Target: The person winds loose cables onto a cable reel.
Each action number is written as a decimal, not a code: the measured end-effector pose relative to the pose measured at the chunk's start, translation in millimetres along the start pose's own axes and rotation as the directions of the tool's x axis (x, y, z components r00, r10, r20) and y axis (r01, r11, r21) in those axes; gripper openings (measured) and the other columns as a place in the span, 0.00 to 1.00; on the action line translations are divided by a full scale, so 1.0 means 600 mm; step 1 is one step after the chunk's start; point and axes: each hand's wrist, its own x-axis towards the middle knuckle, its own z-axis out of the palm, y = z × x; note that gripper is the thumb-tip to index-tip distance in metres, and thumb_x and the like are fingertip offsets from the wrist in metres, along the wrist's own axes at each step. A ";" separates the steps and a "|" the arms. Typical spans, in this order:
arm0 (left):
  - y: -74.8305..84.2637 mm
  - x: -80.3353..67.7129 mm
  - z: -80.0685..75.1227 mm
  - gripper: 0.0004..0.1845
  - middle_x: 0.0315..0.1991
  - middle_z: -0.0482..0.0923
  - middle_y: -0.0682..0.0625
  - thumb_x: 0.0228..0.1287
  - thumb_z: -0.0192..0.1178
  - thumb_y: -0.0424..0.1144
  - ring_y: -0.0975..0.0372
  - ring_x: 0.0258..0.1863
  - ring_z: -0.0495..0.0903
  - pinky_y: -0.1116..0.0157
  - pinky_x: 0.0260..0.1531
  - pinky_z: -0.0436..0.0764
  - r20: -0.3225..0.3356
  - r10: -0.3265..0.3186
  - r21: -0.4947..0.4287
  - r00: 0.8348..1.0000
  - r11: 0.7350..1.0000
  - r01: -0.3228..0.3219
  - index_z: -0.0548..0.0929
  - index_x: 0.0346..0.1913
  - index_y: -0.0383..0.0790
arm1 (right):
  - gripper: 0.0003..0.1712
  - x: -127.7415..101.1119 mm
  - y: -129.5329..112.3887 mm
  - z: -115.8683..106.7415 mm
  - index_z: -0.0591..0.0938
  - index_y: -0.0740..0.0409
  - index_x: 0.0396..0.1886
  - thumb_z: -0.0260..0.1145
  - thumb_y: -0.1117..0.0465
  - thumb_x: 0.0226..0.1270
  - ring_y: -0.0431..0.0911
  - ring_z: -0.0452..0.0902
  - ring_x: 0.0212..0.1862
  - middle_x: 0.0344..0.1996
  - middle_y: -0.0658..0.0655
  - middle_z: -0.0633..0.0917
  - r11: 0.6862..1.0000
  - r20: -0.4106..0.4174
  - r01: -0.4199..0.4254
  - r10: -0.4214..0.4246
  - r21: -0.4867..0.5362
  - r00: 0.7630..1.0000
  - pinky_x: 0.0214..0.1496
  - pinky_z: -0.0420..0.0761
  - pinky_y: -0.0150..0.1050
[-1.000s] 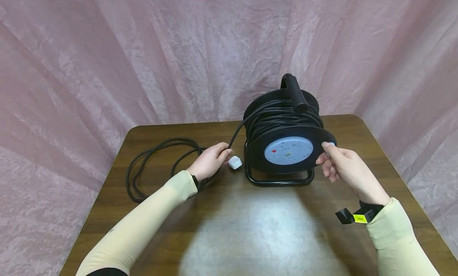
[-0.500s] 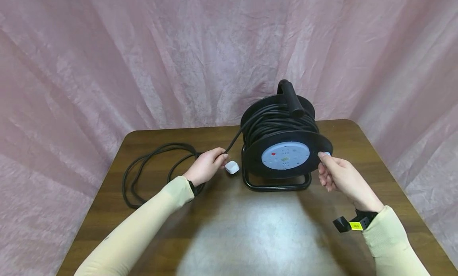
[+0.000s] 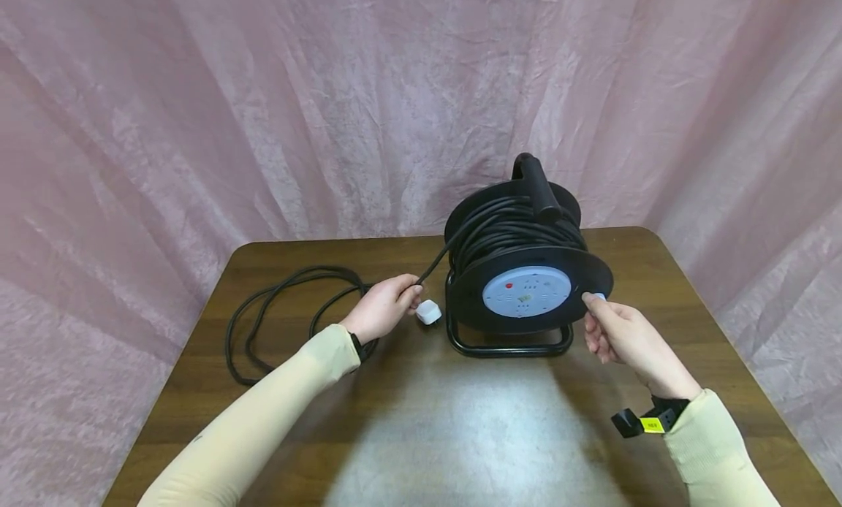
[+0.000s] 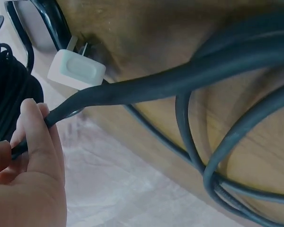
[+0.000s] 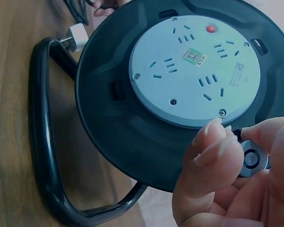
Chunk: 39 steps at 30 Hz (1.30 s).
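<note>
A black cable reel (image 3: 468, 296) stands on its tubular frame, with cord wound around its drum. My left hand (image 3: 380, 308) pinches the black cord (image 3: 435, 264) between thumb and fingers, just left of the reel. In the left wrist view, the cord (image 4: 132, 92) runs past the white plug (image 4: 76, 70), which lies on the table with its pins showing. At the rim of the reel's front disc, my right hand (image 3: 623, 337) grips a small grey knob (image 5: 252, 159) between thumb and fingers. A pale blue socket panel (image 5: 194, 71) with a red button sits mid-disc.
Loose loops of cord (image 3: 230, 332) lie on the wooden table (image 3: 421, 434) at the left. The reel's carrying handle (image 3: 541, 189) rises on top. A pink curtain (image 3: 368, 112) hangs behind the table's far edge.
My right hand has moved slightly down with the knob, and the front disc has turned a little clockwise. The left hand keeps its hold on the cord. The head view has shifted slightly.
</note>
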 end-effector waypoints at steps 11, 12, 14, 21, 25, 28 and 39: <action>0.011 0.003 0.002 0.11 0.37 0.81 0.46 0.83 0.50 0.42 0.58 0.36 0.81 0.64 0.40 0.81 0.006 0.041 0.016 0.999 0.999 -0.041 0.82 0.49 0.42 | 0.38 0.002 0.009 0.004 0.76 0.66 0.34 0.51 0.33 0.79 0.47 0.73 0.20 0.22 0.59 0.79 0.999 0.011 -0.022 0.023 -0.031 1.000 0.24 0.76 0.38; 0.013 0.004 0.002 0.11 0.36 0.80 0.47 0.83 0.50 0.42 0.58 0.36 0.80 0.64 0.40 0.81 0.006 0.046 0.017 0.999 0.999 -0.046 0.83 0.49 0.43 | 0.38 0.003 0.010 0.003 0.76 0.66 0.34 0.50 0.32 0.79 0.47 0.74 0.20 0.22 0.59 0.80 0.999 0.012 -0.022 0.023 -0.040 1.000 0.24 0.75 0.38; 0.016 0.006 0.004 0.11 0.35 0.80 0.50 0.83 0.50 0.42 0.60 0.35 0.80 0.64 0.40 0.81 0.009 0.053 0.018 0.999 0.998 -0.053 0.83 0.49 0.43 | 0.39 0.005 0.012 0.003 0.76 0.66 0.33 0.50 0.32 0.79 0.48 0.74 0.20 0.22 0.60 0.80 0.999 0.013 -0.022 0.022 -0.049 1.000 0.23 0.74 0.37; 0.022 0.006 0.007 0.11 0.36 0.80 0.49 0.83 0.50 0.39 0.59 0.36 0.81 0.64 0.39 0.80 0.034 0.021 -0.006 0.999 1.000 -0.021 0.82 0.53 0.41 | 0.39 0.012 0.023 0.009 0.76 0.66 0.32 0.50 0.32 0.79 0.47 0.74 0.20 0.22 0.59 0.79 0.999 0.021 -0.027 0.028 -0.041 0.999 0.22 0.73 0.37; 0.022 0.005 0.007 0.10 0.35 0.81 0.49 0.83 0.51 0.37 0.59 0.34 0.80 0.65 0.37 0.81 0.042 0.007 -0.008 0.999 1.000 -0.007 0.82 0.54 0.41 | 0.39 0.016 0.028 0.013 0.76 0.66 0.32 0.50 0.32 0.79 0.46 0.73 0.20 0.22 0.58 0.79 0.998 0.037 -0.038 0.040 -0.043 0.999 0.22 0.74 0.38; 0.022 0.005 0.008 0.09 0.36 0.82 0.47 0.82 0.52 0.36 0.59 0.33 0.81 0.65 0.36 0.82 0.042 0.002 -0.025 0.999 1.000 -0.001 0.81 0.54 0.41 | 0.39 0.019 0.031 0.017 0.76 0.65 0.31 0.49 0.31 0.79 0.46 0.72 0.20 0.22 0.58 0.79 0.998 0.042 -0.046 0.048 -0.050 0.998 0.23 0.74 0.38; 0.020 0.001 0.008 0.10 0.35 0.82 0.43 0.81 0.51 0.34 0.62 0.31 0.81 0.66 0.36 0.84 0.034 -0.043 -0.035 0.998 0.998 0.044 0.82 0.51 0.33 | 0.38 0.028 0.042 0.035 0.76 0.65 0.32 0.49 0.32 0.79 0.44 0.71 0.18 0.20 0.57 0.79 0.996 0.055 -0.064 0.067 -0.064 0.996 0.24 0.75 0.39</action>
